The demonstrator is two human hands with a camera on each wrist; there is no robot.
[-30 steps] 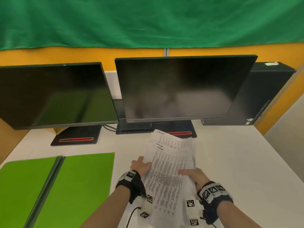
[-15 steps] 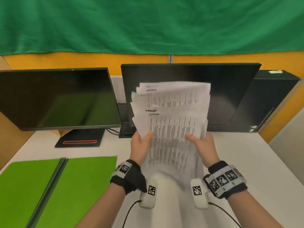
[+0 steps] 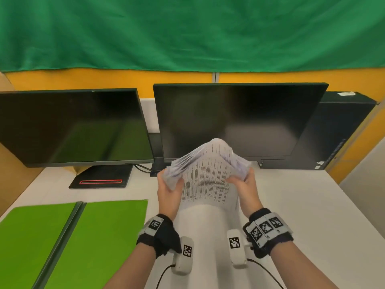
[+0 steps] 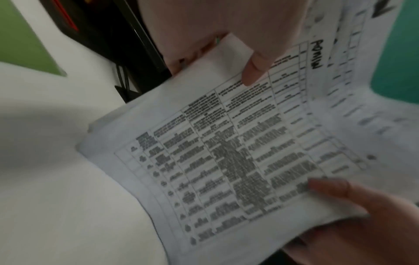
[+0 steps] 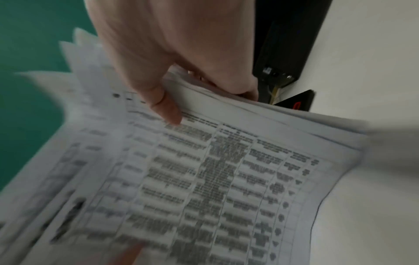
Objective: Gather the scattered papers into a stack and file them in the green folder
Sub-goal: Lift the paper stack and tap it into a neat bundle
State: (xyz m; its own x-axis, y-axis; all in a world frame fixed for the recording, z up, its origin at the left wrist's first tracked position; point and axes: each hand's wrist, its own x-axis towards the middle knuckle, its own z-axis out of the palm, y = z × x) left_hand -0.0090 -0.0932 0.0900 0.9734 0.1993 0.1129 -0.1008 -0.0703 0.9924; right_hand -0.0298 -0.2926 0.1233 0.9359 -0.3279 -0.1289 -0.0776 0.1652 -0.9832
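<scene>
Both hands (image 3: 168,191) (image 3: 245,187) grip the papers (image 3: 206,174), long axis pointing away, top drooping

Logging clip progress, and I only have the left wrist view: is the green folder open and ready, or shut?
Observer: In the head view the green folder lies open and flat on the table, to the left of the left hand.
Operator: Are the papers resting on the table?
Observer: The papers stand upright between both hands, their top bowed into an arch. I cannot tell whether the lower edge touches the table.
Operator: How does the right hand grip them?
Observer: In the right wrist view the right hand pinches their edge, thumb on the printed face, fingers curled behind.
</scene>
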